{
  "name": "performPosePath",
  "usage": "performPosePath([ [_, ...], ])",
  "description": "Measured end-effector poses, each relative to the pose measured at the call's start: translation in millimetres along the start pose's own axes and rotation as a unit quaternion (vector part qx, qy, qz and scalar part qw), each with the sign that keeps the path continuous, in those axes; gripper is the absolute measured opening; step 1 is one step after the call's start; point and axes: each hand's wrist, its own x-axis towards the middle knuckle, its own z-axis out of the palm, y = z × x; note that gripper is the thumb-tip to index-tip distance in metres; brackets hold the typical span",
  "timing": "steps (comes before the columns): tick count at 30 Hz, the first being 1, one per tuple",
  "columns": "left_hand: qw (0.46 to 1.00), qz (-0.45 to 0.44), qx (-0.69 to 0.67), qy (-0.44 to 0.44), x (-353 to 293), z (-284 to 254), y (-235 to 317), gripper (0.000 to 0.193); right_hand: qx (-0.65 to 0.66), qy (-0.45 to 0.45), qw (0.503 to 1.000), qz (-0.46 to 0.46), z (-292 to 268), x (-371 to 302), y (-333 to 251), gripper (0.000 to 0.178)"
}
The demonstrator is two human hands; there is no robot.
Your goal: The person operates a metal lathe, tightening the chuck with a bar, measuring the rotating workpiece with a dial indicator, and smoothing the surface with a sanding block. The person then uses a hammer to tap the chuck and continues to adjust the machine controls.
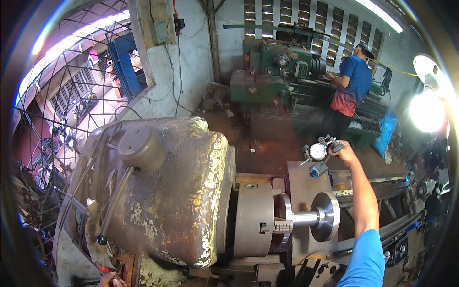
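Note:
My right hand (pixel 340 150) reaches out over the far side of the lathe. Its fingers are closed on the arm of a dial indicator (pixel 317 151), which has a round white face. Below the dial hangs its blue-and-grey magnetic base (pixel 317 170), close to the flat metal plate (pixel 306 179). Clamped in the chuck (pixel 253 217) is a shiny steel workpiece (pixel 306 218) with a shaft and a wide round flange (pixel 326 216). Only the curled fingers of my left hand (pixel 114 280) show at the bottom edge, beside the headstock; what they grip is hidden.
The worn headstock (pixel 162 191) fills the left, with a ball-ended lever (pixel 102 238) on it. Lathe bed rails (pixel 382 210) run to the right. Behind, a person in a blue shirt (pixel 355 79) works at a green lathe (pixel 272 76). A blue sack (pixel 386 131) stands nearby.

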Motion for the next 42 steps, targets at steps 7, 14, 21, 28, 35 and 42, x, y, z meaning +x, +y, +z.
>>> performPosePath([
  [7,1.0,0.006,-0.01,0.006,1.2,5.8,2.0,0.018,0.019,-0.064,0.997,0.042,-17.5,2.5,-16.2,0.031],
  [14,0.999,0.007,0.03,0.035,2.8,10.0,4.5,0.02,0.046,-0.144,0.987,0.055,-44.4,2.1,-38.8,0.054],
  [21,0.998,-0.028,0.006,0.064,0.4,12.2,5.7,0.02,0.019,0.032,0.998,0.058,-39.2,4.3,-123.5,0.037],
  [28,0.997,-0.021,0.0,0.073,1.0,11.9,2.5,0.019,-0.441,-0.175,0.879,0.052,27.8,1.0,-150.7,0.108],
  [35,0.996,-0.038,-0.012,0.08,-0.8,10.8,2.7,0.018,-0.581,-0.06,0.808,-0.07,35.2,-12.0,-136.2,0.111],
  [42,0.997,-0.029,-0.01,0.071,0.1,11.4,3.2,0.016,-0.508,-0.159,0.846,-0.041,34.5,0.7,-104.8,0.107],
])
